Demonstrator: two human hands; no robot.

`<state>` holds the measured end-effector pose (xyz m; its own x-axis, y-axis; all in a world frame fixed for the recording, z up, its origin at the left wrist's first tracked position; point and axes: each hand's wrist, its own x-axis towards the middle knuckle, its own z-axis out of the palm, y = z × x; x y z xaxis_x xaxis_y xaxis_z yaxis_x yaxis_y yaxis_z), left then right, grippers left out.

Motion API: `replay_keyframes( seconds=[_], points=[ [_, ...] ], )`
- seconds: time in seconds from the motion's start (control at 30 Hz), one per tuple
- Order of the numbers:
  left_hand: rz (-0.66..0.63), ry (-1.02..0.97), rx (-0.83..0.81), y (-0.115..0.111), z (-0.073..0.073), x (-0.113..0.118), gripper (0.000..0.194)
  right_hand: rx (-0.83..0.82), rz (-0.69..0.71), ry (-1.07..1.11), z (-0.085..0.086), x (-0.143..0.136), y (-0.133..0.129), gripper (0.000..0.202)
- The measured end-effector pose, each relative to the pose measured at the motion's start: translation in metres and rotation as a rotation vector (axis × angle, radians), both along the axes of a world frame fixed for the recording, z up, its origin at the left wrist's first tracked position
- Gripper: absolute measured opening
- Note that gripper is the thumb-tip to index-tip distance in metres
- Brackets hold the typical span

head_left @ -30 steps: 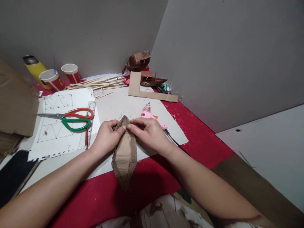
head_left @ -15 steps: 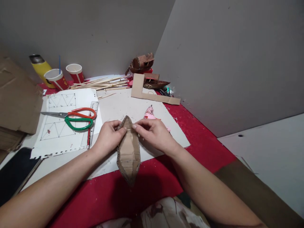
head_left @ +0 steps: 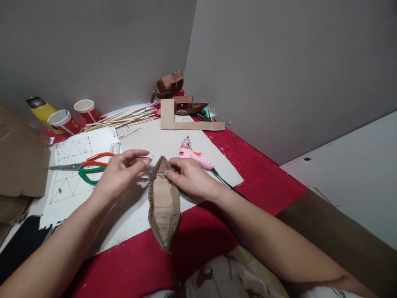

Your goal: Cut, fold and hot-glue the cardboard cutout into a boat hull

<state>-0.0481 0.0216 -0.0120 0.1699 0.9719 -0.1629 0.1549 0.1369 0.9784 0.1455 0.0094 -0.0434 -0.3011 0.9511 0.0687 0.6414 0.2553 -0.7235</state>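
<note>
A small cardboard boat hull (head_left: 163,198), pointed at both ends, is gripped on its right rim near the far tip by my right hand (head_left: 192,177), thumb inside and fingers outside. My left hand (head_left: 125,169) is lifted off to the left of the hull, fingers loosely curled and apart, nothing visible in them. Just beyond my right hand lies a pink hot glue gun (head_left: 198,160) with a black cord. Scissors (head_left: 89,165) with orange and green handles rest on a drawn-on paper sheet (head_left: 71,207), partly hidden behind my left hand.
Thin wooden sticks (head_left: 120,116) lie at the back beside two red-and-white cups (head_left: 65,124) and a yellow bottle (head_left: 41,111). An L-shaped cardboard piece (head_left: 167,115) lies before two brown model boats (head_left: 190,107). A cardboard box (head_left: 23,153) stands at left.
My left hand has let go of the hull and moved left, over the scissors' handles. My right hand still holds the hull. The view has shifted slightly, showing more of the glue gun.
</note>
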Motion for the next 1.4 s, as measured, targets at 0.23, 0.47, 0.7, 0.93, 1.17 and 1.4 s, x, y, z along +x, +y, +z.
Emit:
replay_keyframes(
  seconds=[0.23,0.47,0.7,0.93,1.17,1.4],
  points=[
    [-0.034,0.193,0.106,-0.007,0.000,0.007,0.028,0.004,-0.007,0.000,0.006,-0.002,-0.002,0.012],
    [-0.024,0.302,0.250,-0.015,-0.003,0.015,0.020,0.011,-0.028,0.039,0.009,-0.005,-0.004,0.013],
    [-0.057,0.284,0.238,-0.014,-0.009,0.015,0.021,0.015,0.003,0.068,0.005,-0.005,-0.004,0.014],
    [-0.064,0.318,0.282,-0.016,-0.020,0.017,0.013,-0.009,0.006,0.014,0.010,-0.005,-0.006,0.017],
    [-0.076,0.364,0.296,-0.016,-0.021,0.017,0.015,0.060,-0.045,0.055,0.010,-0.003,-0.006,0.018],
    [-0.145,0.402,0.331,-0.021,-0.020,0.022,0.016,0.094,-0.030,0.258,0.005,-0.004,-0.002,0.015]
  ],
)
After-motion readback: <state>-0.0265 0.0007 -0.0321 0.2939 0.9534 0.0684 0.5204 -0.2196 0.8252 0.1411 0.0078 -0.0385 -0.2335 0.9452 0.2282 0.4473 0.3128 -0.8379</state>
